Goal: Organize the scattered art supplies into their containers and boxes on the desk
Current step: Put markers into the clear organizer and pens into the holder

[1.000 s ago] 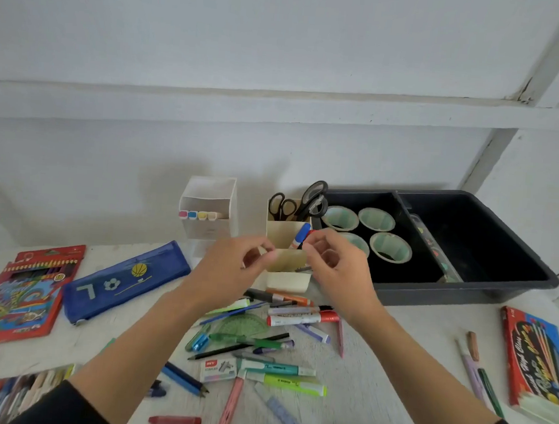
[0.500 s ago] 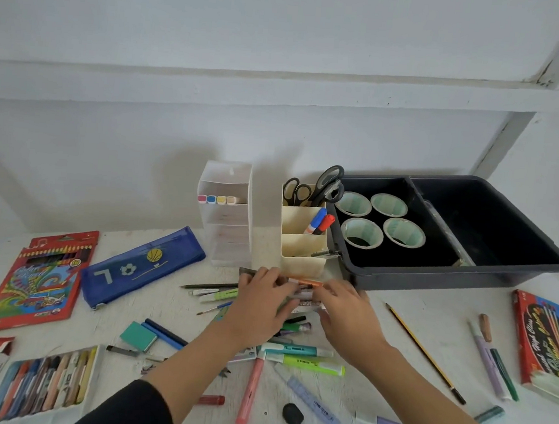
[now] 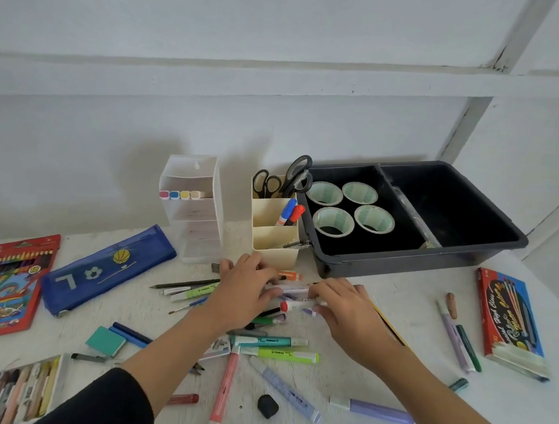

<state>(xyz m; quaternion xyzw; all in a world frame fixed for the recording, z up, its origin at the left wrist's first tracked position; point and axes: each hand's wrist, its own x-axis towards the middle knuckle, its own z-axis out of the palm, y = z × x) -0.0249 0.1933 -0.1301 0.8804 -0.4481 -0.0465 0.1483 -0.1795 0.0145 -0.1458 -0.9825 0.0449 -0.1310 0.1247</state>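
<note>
Left hand (image 3: 245,291), right hand (image 3: 349,311) on white markers (image 3: 293,290), mid-desk (image 3: 392,381).
Both palm-down, fingers loosely bent, tips touching the barrels just before cream organiser (image 3: 274,255) by back edge; grip unclear.

lighting is soft, even and moderately bright, with no glare. the organizer (image 3: 191,205) casts a faint, diffuse shadow leftward onto the wall (image 3: 75,149), which places the light source to the right. wide-angle distortion bows the beam (image 3: 282,75) toward the frame edges. the left hand (image 3: 241,292) and right hand (image 3: 347,311) show slight motion blur.
</note>
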